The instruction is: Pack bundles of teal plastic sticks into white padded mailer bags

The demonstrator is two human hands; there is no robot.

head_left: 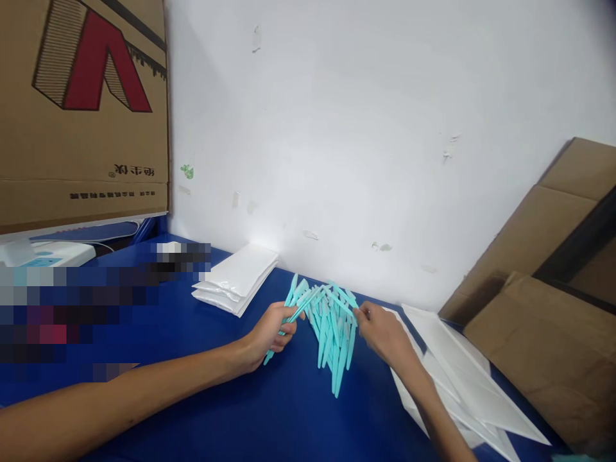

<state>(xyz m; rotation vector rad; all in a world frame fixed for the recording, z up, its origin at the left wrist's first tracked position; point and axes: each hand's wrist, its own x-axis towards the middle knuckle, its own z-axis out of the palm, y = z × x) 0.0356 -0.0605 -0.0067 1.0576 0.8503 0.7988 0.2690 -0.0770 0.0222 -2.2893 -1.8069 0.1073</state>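
A pile of slim turquoise plastic sticks, some with broader, paler ends, lies in the middle of the blue table. They look like small eyebrow razors, but I cannot be sure of the kind. My left hand is closed around several of these sticks, left of the pile; their upper ends fan out above the fingers and their lower ends stick out below the palm. At the pile's right edge, my right hand pinches the end of one turquoise stick, which slants up to the left over the others.
Flat white bags are stacked behind my left hand, near the wall. More white packets lie under and beyond my right forearm. Cardboard leans at the right; a large carton stands at the left.
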